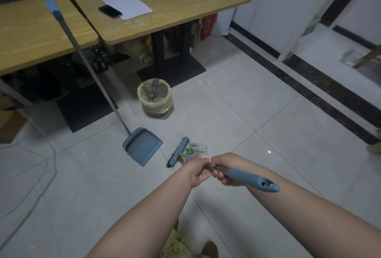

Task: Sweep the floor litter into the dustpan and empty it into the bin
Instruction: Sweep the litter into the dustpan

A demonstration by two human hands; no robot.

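Blue-handled broom point(243, 176) gripped by left hand point(199, 173) and right hand point(223, 176), fingers closed round shaft, brush head point(178, 151) against small wrapper litter point(195, 151) on white tiles, blue long-handled dustpan point(142, 146) just beside, bag-lined bin point(154, 98) beyond.

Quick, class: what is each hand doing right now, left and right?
Left hand: closed around the broom handle, lower down the shaft.
Right hand: closed around the same broom handle, nearer its blue grip.
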